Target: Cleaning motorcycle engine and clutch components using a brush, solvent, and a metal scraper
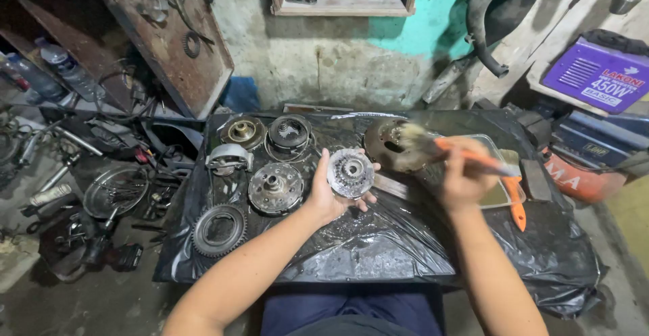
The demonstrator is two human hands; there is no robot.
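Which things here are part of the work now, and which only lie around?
In use:
left hand holding round metal hub
right hand holding orange-handled brush

Lying about:
toothed gear ring
metal discs on black plastic sheet
purple box

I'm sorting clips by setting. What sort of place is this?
Probably a small motorcycle repair workshop: greasy gears and clutch parts lie on black plastic sheet, exhaust pipes lean on the wall, and the left hand holds a round part near the right hand's brush.

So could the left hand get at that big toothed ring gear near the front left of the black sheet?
Probably yes: the ring gear lies open beside the left forearm, but the left hand holds a round metal hub.
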